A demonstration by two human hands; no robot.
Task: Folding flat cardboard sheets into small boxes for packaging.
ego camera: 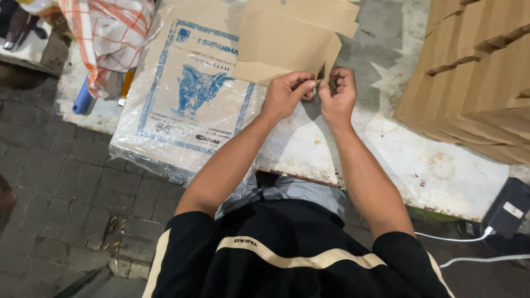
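Head view, hands (312,91) pinching cardboard sheet (287,44)

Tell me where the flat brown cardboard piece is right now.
In the head view, the brown cardboard piece lies top centre on the white table, its near corner pinched by the left hand and right hand, just right of the plastic-wrapped pack.

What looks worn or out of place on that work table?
The white table top is stained and chipped along its near edge. The plastic-wrapped printed pack sticks out past the table's front edge. Both hands, left and right, pinch the brown cardboard piece.
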